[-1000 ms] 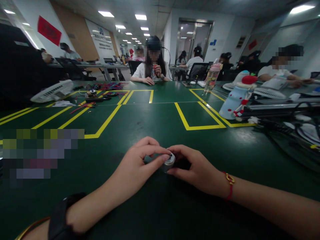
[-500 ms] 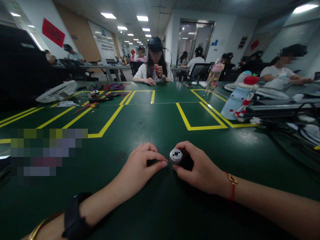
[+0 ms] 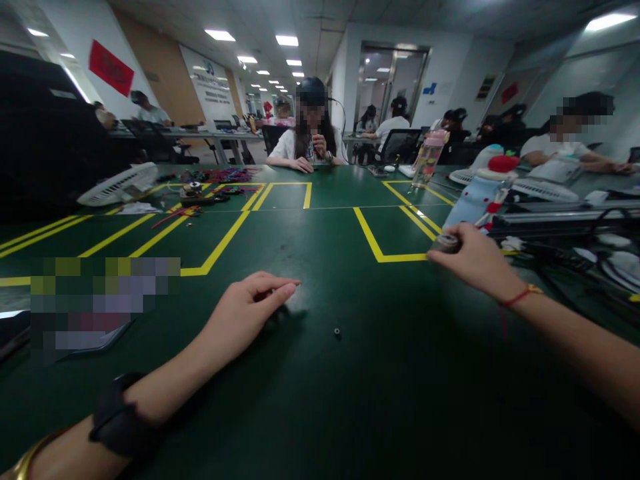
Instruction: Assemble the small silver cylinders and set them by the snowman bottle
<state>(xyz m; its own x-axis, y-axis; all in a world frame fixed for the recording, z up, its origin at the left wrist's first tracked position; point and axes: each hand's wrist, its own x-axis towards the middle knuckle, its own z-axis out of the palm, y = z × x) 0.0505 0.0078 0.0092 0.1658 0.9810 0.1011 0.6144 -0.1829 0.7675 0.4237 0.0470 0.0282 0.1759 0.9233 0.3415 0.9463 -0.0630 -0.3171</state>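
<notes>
My right hand [image 3: 473,260] grips a small metal cylinder [image 3: 447,243], which looks like a little motor, just in front of the blue bottle [image 3: 473,200] with a red top. It appears lifted off the green table. My left hand [image 3: 250,303] hovers left of centre, thumb and index finger pinched together; whatever sits at the fingertips is too small to name. On the tabletop between the two hands lies a tiny dark ring-shaped part [image 3: 337,331], like a nut or small bearing.
Yellow tape [image 3: 383,259] marks rectangles on the green table [image 3: 300,400]. Wires [image 3: 225,177] and a white fan [image 3: 120,185] lie at the far left. Cables [image 3: 575,253] and metal rails sit at the right. A co-worker [image 3: 310,133] sits opposite; a pink-lidded bottle [image 3: 429,160] stands back right.
My right hand has carried the metal cylinder away to the right and farther back. My left hand has drawn back left and slightly up. The tiny ring-shaped part now shows on the table.
</notes>
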